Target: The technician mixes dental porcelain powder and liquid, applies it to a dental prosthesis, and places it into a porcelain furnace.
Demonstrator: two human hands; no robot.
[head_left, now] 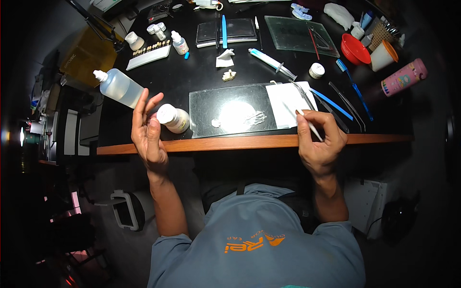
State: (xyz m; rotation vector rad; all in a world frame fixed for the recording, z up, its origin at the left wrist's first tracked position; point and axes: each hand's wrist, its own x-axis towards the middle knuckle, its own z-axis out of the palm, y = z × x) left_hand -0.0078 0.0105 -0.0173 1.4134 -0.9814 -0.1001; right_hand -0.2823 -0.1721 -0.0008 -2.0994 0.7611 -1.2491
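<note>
My left hand (150, 134) is raised with fingers apart beside a white-capped jar (176, 122) at the desk's front. My right hand (321, 137) grips a slim white stick-like tool (313, 127) over the right end of a white paper pad (282, 103). The pad adjoins a glass slab (206, 105), which bears a smear of white material (254, 120) under a bright glare. Tweezers (300, 90) and a blue tool (331, 103) lie just beyond my right hand. A large squeeze bottle (118, 86) is behind my left hand.
The black desk's wooden edge (249, 142) runs across in front. Behind are a syringe (269, 62), a shade guide (148, 56), a black case (240, 30), a second glass plate (290, 36), a red bowl (354, 48), a pink bottle (403, 77) and several small containers.
</note>
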